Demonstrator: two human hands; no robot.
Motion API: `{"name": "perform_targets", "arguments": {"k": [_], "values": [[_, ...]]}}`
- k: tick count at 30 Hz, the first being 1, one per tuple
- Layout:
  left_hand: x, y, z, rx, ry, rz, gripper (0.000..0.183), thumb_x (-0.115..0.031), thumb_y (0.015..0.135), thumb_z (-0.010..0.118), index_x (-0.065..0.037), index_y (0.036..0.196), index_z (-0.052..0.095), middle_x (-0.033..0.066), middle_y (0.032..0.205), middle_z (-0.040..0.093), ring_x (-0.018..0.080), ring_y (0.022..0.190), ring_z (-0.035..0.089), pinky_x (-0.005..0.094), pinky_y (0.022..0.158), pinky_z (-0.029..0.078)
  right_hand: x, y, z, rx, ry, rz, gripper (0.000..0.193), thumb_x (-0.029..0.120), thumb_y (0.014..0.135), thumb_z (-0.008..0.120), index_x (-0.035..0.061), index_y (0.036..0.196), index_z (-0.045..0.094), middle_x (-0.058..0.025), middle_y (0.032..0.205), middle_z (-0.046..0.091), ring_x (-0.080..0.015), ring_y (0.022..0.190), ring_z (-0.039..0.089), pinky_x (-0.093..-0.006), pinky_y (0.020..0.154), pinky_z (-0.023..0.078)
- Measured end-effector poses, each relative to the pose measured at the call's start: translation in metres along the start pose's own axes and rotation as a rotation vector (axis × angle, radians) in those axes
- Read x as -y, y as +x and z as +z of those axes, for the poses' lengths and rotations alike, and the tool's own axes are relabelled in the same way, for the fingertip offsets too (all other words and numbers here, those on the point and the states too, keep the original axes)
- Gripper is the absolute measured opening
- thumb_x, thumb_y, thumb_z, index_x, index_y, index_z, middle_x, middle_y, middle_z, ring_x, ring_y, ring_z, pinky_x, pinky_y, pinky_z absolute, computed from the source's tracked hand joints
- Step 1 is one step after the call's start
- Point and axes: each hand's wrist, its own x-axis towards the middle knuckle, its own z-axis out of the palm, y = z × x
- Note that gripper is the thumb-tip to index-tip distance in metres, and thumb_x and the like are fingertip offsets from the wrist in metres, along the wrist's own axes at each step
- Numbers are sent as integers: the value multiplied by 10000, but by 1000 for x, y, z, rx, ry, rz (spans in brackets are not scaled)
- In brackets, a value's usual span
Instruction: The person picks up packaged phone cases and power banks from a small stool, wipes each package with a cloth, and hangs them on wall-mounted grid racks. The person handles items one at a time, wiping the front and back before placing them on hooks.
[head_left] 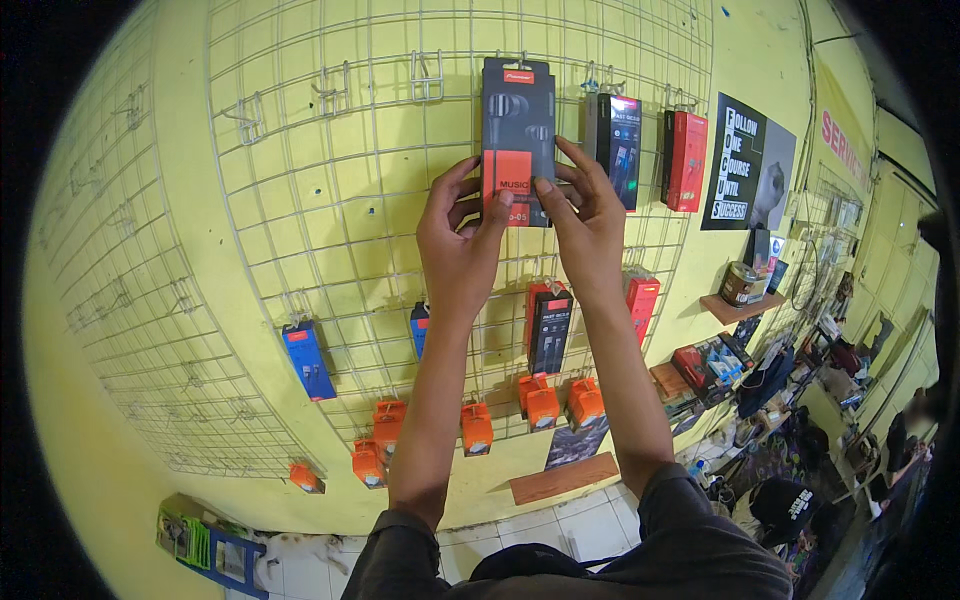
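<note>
A dark grey and red earphone box point(517, 125) is upright in front of the wire grid, its top at a hook. My left hand point(458, 222) grips its lower left side, thumb across the red front and fingers behind. On the lower right side my right hand point(590, 222) holds it too, thumb on the front and fingers around the edge. The box hides most of the hook, so I cannot tell whether it hangs there. Just right of it hang a black cable box point(622, 150) and a red box point(688, 160).
The white wire grid point(300, 180) covers the yellow wall, with bare hooks point(427, 78) at upper left. Lower down hang blue packs point(308, 360), another black box point(550, 335) and several orange boxes point(477, 430). A small shelf point(740, 310) juts out at right. A cat point(300, 550) lies on the floor.
</note>
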Motion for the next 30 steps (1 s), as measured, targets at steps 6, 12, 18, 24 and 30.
{"name": "perform_targets", "arguments": {"k": [6, 12, 18, 24, 30], "values": [[18, -13, -2, -86, 230, 37, 522, -206, 952, 815, -16, 1390, 605, 119, 1303, 662, 207, 1149, 661, 348, 949, 567, -16, -8, -5, -5, -176, -23, 502, 78, 1001, 713, 40, 1482, 573, -128, 1261, 672, -177, 1049, 675, -294, 857, 564], [26, -78, 10, -271, 598, 310, 360, -184, 943, 802, -34, 1238, 662, 117, 1199, 640, 217, 1041, 636, 350, 832, 522, -10, -67, -46, -76, -414, -159, 435, 23, 977, 681, 32, 1409, 625, -163, 1292, 629, -256, 1115, 664, -346, 896, 566], [51, -168, 89, 17, 113, -40, 217, -114, 967, 751, -26, 1152, 681, 89, 987, 678, 189, 893, 651, 328, 780, 519, -8, -155, -141, -287, -388, 118, 215, 40, 1016, 663, 7, 1229, 674, -60, 1100, 665, -141, 1008, 641, -280, 870, 517], [107, -255, 197, 268, -141, -479, 246, -216, 1039, 711, -2, 1152, 666, 62, 1034, 699, 109, 936, 638, 288, 824, 528, -17, -229, -283, -531, -509, 459, 136, 65, 1029, 669, 17, 1155, 692, -19, 975, 670, -82, 897, 618, -251, 778, 499], [194, -338, 298, 317, -167, -1189, 385, -435, 997, 747, -62, 1056, 672, 9, 944, 670, 109, 840, 624, 294, 725, 494, -37, -290, -399, -671, -526, 686, 167, 142, 1024, 699, 41, 1157, 695, -25, 961, 715, -121, 844, 695, -277, 715, 537]]}}
